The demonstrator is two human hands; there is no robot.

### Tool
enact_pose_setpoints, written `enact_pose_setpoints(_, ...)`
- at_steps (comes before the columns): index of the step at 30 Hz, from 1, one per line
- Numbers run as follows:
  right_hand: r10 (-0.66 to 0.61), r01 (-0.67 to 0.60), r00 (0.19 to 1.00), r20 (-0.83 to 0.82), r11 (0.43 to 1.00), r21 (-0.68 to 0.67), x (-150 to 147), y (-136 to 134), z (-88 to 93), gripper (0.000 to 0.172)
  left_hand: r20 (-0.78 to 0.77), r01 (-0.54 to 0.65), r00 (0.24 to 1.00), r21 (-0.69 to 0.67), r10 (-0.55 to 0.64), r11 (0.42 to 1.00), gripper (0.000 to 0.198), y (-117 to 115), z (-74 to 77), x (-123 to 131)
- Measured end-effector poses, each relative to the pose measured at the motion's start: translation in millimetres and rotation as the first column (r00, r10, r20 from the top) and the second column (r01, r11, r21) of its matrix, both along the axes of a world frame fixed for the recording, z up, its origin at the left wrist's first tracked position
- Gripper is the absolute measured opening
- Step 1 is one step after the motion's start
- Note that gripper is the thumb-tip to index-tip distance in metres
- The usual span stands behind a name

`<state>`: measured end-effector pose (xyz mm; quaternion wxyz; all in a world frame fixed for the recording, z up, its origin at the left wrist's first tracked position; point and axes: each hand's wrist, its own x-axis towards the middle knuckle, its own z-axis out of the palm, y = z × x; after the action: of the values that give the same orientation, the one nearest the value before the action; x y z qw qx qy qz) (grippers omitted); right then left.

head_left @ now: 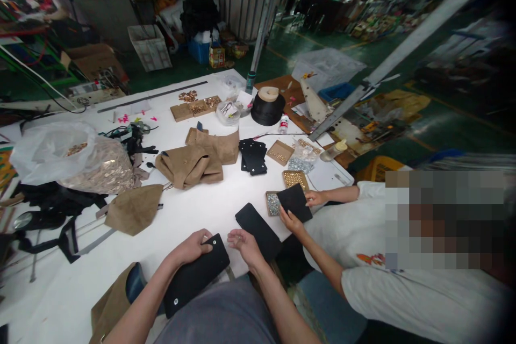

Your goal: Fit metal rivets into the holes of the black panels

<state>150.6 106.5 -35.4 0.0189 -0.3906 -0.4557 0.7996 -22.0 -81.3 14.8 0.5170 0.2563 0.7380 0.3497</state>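
A black rectangular panel (197,279) with round silver snaps near its ends lies slanted against the front edge of the white table. My left hand (191,247) grips its upper edge, thumb on top and fingers behind. Just right of the panel, apart from it, my right hand (245,246) is turned partly palm up with fingers curled together; a small pale spot shows at the fingertips, too small to name. Another black panel (258,231) lies flat beyond my right hand. A brown fabric piece (115,301) with a dark blue part is beside my left forearm.
At right, a co-worker's hands (296,220) hold a black piece (296,201) by a box of silver studs (273,203). A box of gold studs (295,179), stacked black pieces (252,156), brown fabric (189,166) and a plastic bag of metal parts (97,166) lie farther back.
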Motion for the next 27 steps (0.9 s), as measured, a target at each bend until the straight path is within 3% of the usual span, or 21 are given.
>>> enact_pose_setpoints(4,-0.047,0.049,0.998,0.031,0.996,-0.076,10.9,3.8,1.8,0.048,0.28,-0.101,0.957,0.055,0.082,0.993,0.045,-8.9,5.6,-11.1)
enact_pose_setpoints(8,0.006,-0.003,1.0,0.028,0.996,-0.087,17.5,1.0,11.1,0.05,0.411,-0.022,0.912,0.015,0.014,1.0,0.036,-12.5,7.7,-14.2)
enact_pose_setpoints(12,0.006,-0.016,0.999,-0.051,0.982,-0.186,21.0,-6.0,16.7,0.044,0.406,0.024,0.914,-0.023,-0.013,0.999,0.03,-12.6,4.2,-13.5)
enact_pose_setpoints(17,0.026,-0.051,0.995,-0.1,0.967,-0.251,22.7,-10.5,23.3,0.042,0.378,-0.002,0.926,-0.032,0.014,0.999,0.029,-10.5,4.7,-15.7)
enact_pose_setpoints(27,0.103,-0.111,0.992,-0.066,0.985,-0.132,16.0,-8.1,34.4,0.049,0.333,-0.091,0.938,-0.027,0.095,0.995,0.032,-6.2,14.5,-21.1)
